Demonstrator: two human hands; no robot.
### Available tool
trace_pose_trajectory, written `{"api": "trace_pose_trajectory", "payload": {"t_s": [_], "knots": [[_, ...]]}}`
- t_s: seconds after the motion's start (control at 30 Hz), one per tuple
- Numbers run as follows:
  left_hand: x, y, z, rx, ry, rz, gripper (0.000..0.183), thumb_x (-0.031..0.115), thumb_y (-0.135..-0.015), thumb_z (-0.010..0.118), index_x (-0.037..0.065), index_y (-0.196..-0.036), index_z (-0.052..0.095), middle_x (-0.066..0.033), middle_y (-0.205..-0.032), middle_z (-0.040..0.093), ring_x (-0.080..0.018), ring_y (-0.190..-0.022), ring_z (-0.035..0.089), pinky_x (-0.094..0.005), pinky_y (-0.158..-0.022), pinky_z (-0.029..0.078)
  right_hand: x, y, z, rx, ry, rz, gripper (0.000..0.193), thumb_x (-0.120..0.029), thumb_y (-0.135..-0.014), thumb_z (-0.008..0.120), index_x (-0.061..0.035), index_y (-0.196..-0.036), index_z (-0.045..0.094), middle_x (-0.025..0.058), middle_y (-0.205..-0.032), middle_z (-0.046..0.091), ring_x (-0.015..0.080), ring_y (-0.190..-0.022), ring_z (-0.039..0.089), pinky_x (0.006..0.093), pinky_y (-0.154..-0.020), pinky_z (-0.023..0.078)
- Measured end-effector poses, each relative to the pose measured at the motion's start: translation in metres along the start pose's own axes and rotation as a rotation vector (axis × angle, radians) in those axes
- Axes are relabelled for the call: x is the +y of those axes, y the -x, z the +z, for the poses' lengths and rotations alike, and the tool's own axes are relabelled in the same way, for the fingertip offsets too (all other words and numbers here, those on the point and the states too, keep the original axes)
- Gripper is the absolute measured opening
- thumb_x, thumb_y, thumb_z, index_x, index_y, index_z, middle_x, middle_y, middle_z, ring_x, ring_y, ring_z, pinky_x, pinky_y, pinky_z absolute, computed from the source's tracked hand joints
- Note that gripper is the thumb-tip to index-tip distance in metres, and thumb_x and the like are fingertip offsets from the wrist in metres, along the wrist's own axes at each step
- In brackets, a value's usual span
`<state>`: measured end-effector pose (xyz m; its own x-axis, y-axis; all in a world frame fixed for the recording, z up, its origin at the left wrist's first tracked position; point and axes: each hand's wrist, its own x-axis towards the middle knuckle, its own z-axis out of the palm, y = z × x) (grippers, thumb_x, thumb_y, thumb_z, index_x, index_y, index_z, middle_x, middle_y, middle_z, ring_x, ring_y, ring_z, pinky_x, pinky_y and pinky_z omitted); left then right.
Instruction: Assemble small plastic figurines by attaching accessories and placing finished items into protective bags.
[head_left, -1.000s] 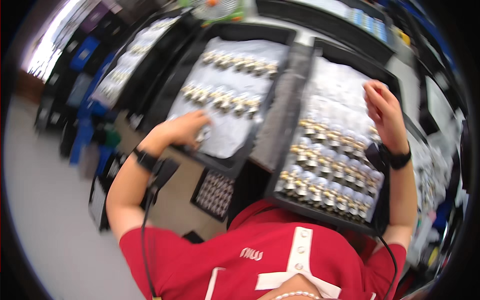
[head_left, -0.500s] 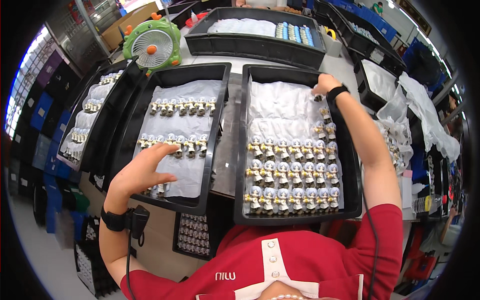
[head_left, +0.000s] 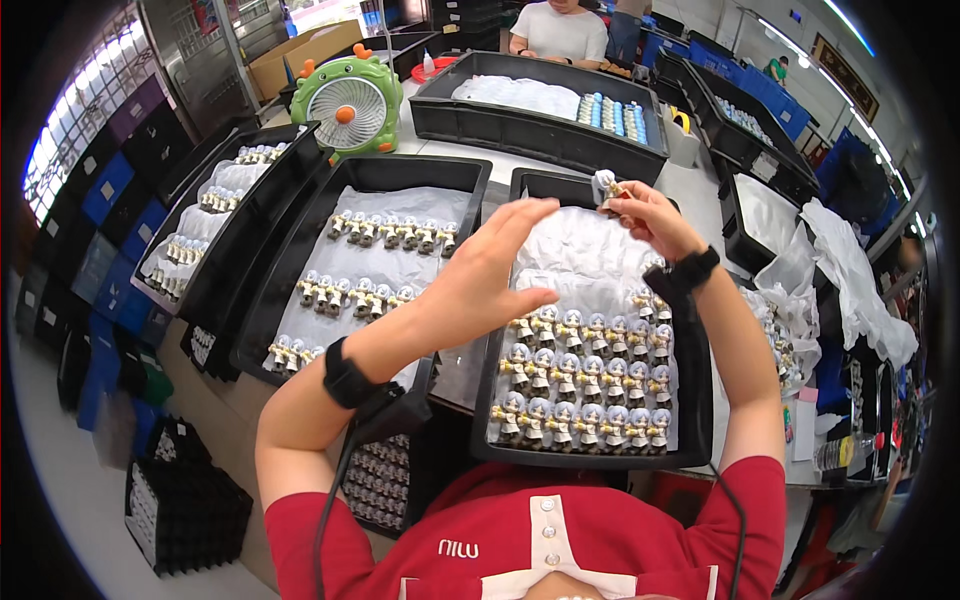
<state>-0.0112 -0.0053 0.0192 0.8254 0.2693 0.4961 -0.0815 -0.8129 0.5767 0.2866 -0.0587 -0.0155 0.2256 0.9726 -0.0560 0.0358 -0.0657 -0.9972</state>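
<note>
Workshop: black and blue plastic bins [head_left: 108,190] stacked along the left; a person in a white top [head_left: 565,36] at the far side.
Surface: pale, flat worktop [head_left: 692,187].
Trays: deep black rectangular plastic tray lined with white sheeting [head_left: 590,459] nearest the body; similar black lined tray [head_left: 420,172] to its left, with spaced rows.
Fan: green plastic animal-shaped fan with orange hub [head_left: 345,105].
Left hand [head_left: 490,262]: empty, fingers and thumb spread, above the nearest tray's left side.
Right hand [head_left: 645,214]: pinching one figurine.
Figurine: small pale-haired figurine [head_left: 606,187], held over that tray's far end.
Rows: matching figurines [head_left: 565,375] below.
</note>
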Motion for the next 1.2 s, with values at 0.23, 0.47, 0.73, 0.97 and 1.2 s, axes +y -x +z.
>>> {"api": "trace_pose_trajectory", "payload": {"t_s": [0.23,0.47,0.73,0.97,1.2], "knots": [[-0.011,-0.014,0.034,0.175,-0.052,0.002,0.086,0.019,-0.068,0.077,0.002,-0.137,0.029,-0.0184,-0.135,0.038,-0.0313,-0.126,0.038,-0.0373,-0.104,0.030,-0.012,0.057,0.065,-0.276,-0.331,-0.001,0.029,-0.016,-0.087,0.060,-0.0065,-0.111,0.047,0.0053,-0.099,0.060,-0.0001,-0.065,0.040,0.0121,-0.049,0.029],[-0.014,-0.011,0.053,0.154,-0.074,-0.019,0.081,0.017,-0.066,0.079,0.003,-0.134,0.036,-0.0143,-0.129,0.046,-0.0286,-0.117,0.045,-0.0361,-0.100,0.035,0.007,0.067,0.072,-0.298,-0.351,0.027,0.033,-0.019,-0.085,0.065,-0.0093,-0.111,0.048,-0.0016,-0.093,0.058,-0.0011,-0.064,0.039,0.0119,-0.049,0.028],[-0.023,-0.006,0.063,0.172,0.080,-0.124,0.073,0.017,-0.066,0.079,0.001,-0.128,0.043,-0.0123,-0.122,0.052,-0.0218,-0.112,0.051,-0.0326,-0.097,0.038,0.022,0.062,0.065,-0.366,-0.388,0.128,0.031,-0.022,-0.088,0.060,-0.0063,-0.112,0.049,-0.0045,-0.074,0.046,-0.0001,-0.062,0.040,0.0139,-0.048,0.027],[-0.028,-0.003,0.061,0.133,0.082,-0.121,0.078,0.018,-0.065,0.080,0.002,-0.130,0.041,-0.0124,-0.123,0.052,-0.0225,-0.115,0.049,-0.0331,-0.099,0.036,0.028,0.060,0.069,-0.394,-0.650,0.325,0.022,-0.012,-0.092,0.046,-0.0022,-0.111,0.049,0.0036,-0.079,0.053,0.0054,-0.063,0.047,0.0175,-0.048,0.037],[-0.032,0.001,0.064,0.098,0.131,-0.039,0.098,0.014,-0.063,0.081,0.006,-0.141,0.021,-0.0125,-0.124,0.051,-0.0231,-0.116,0.049,-0.0352,-0.099,0.036,0.038,0.058,0.072,-0.444,-0.597,0.319,0.029,-0.011,-0.089,0.042,-0.0031,-0.117,0.045,0.0105,-0.102,0.058,0.0060,-0.063,0.047,0.0166,-0.047,0.035]]}}
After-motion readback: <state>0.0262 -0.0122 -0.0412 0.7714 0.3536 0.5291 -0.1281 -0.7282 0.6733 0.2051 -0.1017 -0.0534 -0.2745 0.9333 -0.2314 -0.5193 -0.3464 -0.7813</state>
